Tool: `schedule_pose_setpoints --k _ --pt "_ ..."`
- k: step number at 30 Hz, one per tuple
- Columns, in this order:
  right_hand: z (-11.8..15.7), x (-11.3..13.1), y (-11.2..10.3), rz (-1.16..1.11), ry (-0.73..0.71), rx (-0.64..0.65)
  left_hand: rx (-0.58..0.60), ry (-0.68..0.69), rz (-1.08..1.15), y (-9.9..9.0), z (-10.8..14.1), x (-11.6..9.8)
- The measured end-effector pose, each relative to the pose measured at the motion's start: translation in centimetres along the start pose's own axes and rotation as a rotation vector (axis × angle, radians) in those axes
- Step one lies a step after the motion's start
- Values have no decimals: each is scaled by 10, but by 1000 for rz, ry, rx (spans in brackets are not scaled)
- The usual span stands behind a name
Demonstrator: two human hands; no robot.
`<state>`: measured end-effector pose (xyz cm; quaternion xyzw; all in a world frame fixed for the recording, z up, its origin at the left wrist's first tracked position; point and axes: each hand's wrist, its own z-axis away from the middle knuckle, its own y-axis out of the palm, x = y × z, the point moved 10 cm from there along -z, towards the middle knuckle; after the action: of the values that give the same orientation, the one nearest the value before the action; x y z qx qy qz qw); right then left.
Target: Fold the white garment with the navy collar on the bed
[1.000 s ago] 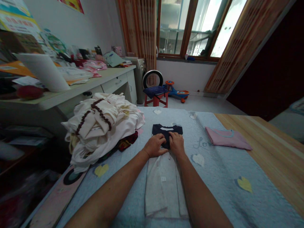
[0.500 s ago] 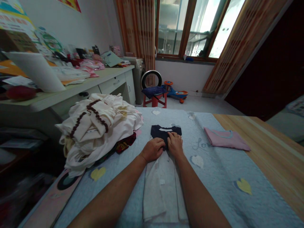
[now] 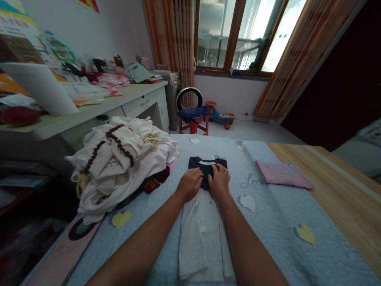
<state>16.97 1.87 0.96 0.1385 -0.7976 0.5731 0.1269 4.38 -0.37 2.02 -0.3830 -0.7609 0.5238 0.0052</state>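
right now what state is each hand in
Left hand: bent over the garment, open or closed cannot be told.
Right hand: on the same garment, likewise cannot be told.

Left bare hand (image 3: 189,184): laid on the navy upper part of a long navy-and-pale-grey fabric garment (image 3: 192,250)
Right bare hand (image 3: 219,180): on the same navy part, fingers spread
Garment: lengthwise, collar at the far end, on a light-blue heart-patterned cloth (image 3: 268,230)
Left side: heaped cream-white clothes with brown ruffled trim (image 3: 149,159)
Right side: folded pink fabric garment with light-blue neckline (image 3: 294,178)
Beyond: red stool (image 3: 193,128)
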Motion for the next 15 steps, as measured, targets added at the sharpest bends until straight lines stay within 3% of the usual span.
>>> schedule_pose_setpoints --k 5,10,15 --pt "3 17 1 -40 -119 46 91 -154 -129 17 -1 23" --pt "9 23 21 7 -177 190 183 -181 -212 28 -3 29" --pt "12 23 25 59 -180 248 180 -235 -287 30 -14 41"
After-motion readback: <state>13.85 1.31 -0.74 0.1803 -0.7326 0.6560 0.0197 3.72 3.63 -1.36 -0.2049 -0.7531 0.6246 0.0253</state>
